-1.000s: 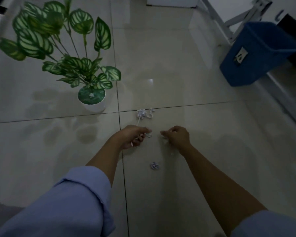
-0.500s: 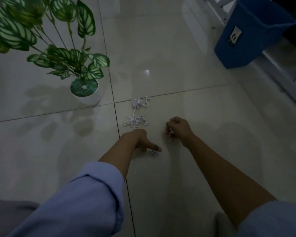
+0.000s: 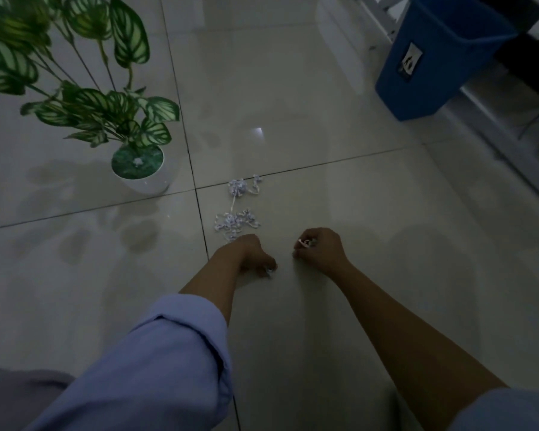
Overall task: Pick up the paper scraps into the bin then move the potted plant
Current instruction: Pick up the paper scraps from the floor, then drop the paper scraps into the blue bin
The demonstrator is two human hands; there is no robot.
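My rolled blue sleeves (image 3: 168,353) fill the near view. My left hand (image 3: 252,255) is curled down on the floor (image 3: 355,244), its grip pinched on a small scrap (image 3: 270,270); my right hand (image 3: 319,248) is fisted around thin white paper strips (image 3: 305,243). Just beyond lie more paper scraps (image 3: 235,223) — curly white shreds in two loose clumps along the tile seam. The floor is glossy pale tile, dimly lit. Left stands the potted plant (image 3: 140,168), striped leaves, white pot. The blue bin (image 3: 433,60) stands far right — well apart.
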